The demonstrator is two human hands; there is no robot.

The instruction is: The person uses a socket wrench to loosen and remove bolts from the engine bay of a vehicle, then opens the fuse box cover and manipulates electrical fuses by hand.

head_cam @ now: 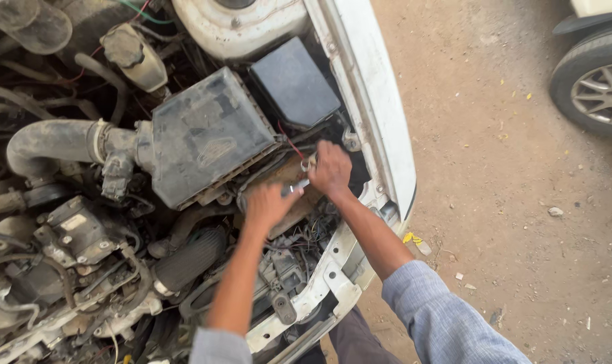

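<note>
I lean over an open car engine bay. My left hand (269,204) is closed on the handle of a small metal wrench (297,186) just below the dusty black air filter box (208,135). My right hand (331,168) is closed at the wrench's other end, fingers pinched on a small fitting beside a red wire (291,144). Both hands sit in the gap between the air filter box and the white car's body edge (380,128). What lies under the fingers is hidden.
A black fuse box cover (294,82) lies behind the hands. A grey intake hose (53,143) runs left of the air box, with a ribbed black hose (190,259) below. Bare dirt ground (508,189) lies to the right, with another car's wheel (597,86) at the far right.
</note>
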